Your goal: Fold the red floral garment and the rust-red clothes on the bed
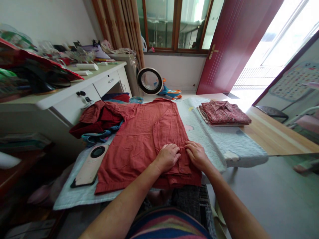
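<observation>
Folded patterned red shirts [224, 113] stacked at far right of pale blue cover [214, 139]. Phone [90, 165] lying face down near left edge of cover. Heap of dark red and blue clothes [98, 124] just beyond phone. White desk [74, 93] at left, top cluttered; drawers facing cover. Round fan [150, 81] on floor under window [174, 23], toy [170, 93] beside it. Dark red door [234, 43] standing open. Striped curtain [119, 23] left of window.
</observation>
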A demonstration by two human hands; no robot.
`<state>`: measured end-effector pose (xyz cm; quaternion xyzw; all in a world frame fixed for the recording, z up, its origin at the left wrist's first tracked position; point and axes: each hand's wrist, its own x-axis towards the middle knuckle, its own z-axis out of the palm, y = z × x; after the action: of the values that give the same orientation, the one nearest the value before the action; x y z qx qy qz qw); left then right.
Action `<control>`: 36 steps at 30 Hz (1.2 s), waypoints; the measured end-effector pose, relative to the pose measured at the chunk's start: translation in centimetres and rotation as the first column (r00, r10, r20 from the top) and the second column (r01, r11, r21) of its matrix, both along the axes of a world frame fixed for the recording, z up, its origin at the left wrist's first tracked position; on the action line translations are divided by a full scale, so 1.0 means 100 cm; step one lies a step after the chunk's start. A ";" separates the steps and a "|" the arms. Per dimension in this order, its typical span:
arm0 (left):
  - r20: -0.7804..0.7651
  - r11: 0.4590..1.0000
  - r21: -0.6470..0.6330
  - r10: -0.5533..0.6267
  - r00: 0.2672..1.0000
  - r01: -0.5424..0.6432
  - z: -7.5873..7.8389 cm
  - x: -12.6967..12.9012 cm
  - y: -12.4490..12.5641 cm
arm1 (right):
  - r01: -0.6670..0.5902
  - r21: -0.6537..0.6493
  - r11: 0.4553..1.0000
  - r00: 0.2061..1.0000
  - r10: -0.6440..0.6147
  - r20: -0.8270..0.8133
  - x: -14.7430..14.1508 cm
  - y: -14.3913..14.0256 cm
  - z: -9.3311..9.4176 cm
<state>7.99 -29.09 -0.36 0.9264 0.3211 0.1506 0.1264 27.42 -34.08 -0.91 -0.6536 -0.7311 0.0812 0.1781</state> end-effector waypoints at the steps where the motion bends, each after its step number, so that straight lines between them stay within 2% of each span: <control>1: -0.003 0.999 0.008 0.040 0.999 -0.040 0.000 0.002 -0.001 | 0.024 0.025 0.999 1.000 -0.024 0.015 -0.002 0.002 -0.003; 4: -0.041 0.992 0.057 0.117 0.992 -0.115 -0.002 0.007 -0.004 | 0.076 0.030 0.997 0.993 -0.078 0.084 -0.005 0.002 -0.013; 11: -0.081 0.987 0.105 0.133 0.988 -0.125 -0.005 0.007 -0.004 | 0.096 -0.059 0.994 0.986 -0.087 0.141 0.003 -0.006 -0.021; 16: -0.068 0.984 0.111 0.148 0.987 -0.140 -0.006 0.007 -0.006 | 0.109 -0.024 0.994 0.986 -0.105 0.128 0.005 -0.006 -0.011; 19: -0.062 0.983 0.119 0.147 0.987 -0.139 -0.006 0.008 -0.007 | 0.099 0.019 0.995 0.988 -0.100 0.114 0.000 0.002 -0.002; 22: -0.035 0.986 0.124 0.118 0.992 -0.113 -0.006 0.008 -0.008 | 0.063 0.040 0.997 0.993 -0.067 0.094 -0.007 0.011 -0.001; 28: -0.027 0.988 0.080 0.134 0.991 -0.131 -0.009 0.008 -0.009 | 0.026 -0.107 0.994 0.989 -0.010 0.145 -0.006 0.014 -0.014; 36: 0.004 0.988 0.071 0.138 0.990 -0.138 -0.011 0.007 -0.009 | 0.059 -0.143 0.988 0.980 -0.030 0.197 0.007 0.006 -0.013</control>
<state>8.66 -30.01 -1.44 0.9060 0.3788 0.1700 0.0826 28.15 -33.45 -2.19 -0.6858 -0.7223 0.0672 0.0588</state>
